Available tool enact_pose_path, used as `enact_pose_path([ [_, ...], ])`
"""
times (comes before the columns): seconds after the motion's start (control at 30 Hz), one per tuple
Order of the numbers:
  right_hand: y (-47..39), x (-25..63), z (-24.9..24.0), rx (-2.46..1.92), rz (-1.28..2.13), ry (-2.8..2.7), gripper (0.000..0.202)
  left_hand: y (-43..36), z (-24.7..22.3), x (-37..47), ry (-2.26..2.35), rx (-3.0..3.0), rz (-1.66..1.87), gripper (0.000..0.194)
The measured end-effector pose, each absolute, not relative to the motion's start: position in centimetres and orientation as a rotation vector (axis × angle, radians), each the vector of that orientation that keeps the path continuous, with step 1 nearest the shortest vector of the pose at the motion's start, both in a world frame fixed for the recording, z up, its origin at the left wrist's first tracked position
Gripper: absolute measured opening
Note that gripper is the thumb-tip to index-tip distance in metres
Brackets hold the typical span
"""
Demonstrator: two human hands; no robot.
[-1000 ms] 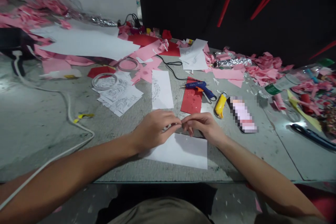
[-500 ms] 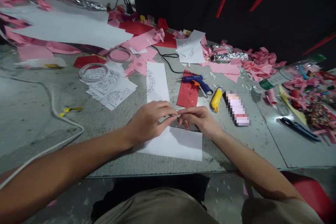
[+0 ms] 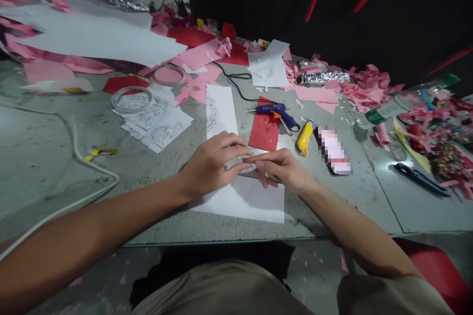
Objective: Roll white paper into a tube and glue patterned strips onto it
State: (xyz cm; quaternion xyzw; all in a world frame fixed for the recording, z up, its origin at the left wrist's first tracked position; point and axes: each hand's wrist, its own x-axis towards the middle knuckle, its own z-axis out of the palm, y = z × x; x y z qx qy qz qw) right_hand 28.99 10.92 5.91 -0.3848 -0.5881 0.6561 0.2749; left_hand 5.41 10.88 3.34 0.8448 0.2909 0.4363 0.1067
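My left hand (image 3: 214, 163) hovers over the near white sheet (image 3: 244, 202), its thumb and fingers apart at the tips, with nothing visible between them. Fingertips of my right hand (image 3: 283, 170) are pressed together beside my left thumb; whatever they pinch is too small to make out. Beyond the hands lies a white strip with a drawn pattern (image 3: 222, 113). To its right, a blue glue gun (image 3: 275, 110) rests on a red card (image 3: 264, 133). A yellow cutter (image 3: 305, 139) and a phone (image 3: 333, 150) lie further right.
At left are tape rolls (image 3: 131, 100), patterned sheets (image 3: 158, 125) and a white cable (image 3: 76, 142). Pink scraps (image 3: 369, 86) and large white paper (image 3: 96, 34) fill the back. A plastic bottle (image 3: 391, 108) and dark scissors (image 3: 421, 180) lie right.
The fingers of my left hand have lifted and spread from its thumb. My right fingertips have shifted slightly left, to my left thumb.
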Motion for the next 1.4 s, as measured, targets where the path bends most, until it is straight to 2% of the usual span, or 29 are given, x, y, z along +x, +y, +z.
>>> enact_pose_path([
  [0.47,10.6,29.5,5.9,-0.836,2.078,-1.396,0.045,10.9,3.9,5.2,0.927,2.423,1.425,0.004],
  [0.63,10.6,29.7,5.5,-0.766,2.139,-1.398,0.054,10.9,4.2,5.0,0.949,2.443,1.403,0.007],
  [1.13,10.7,30.0,5.6,-0.741,2.133,-1.481,0.060,10.9,4.3,4.8,1.017,2.459,1.361,0.005],
  [1.4,10.1,29.8,6.4,-0.814,2.185,-1.596,0.076,10.9,4.1,4.9,1.090,2.664,1.180,0.007],
])
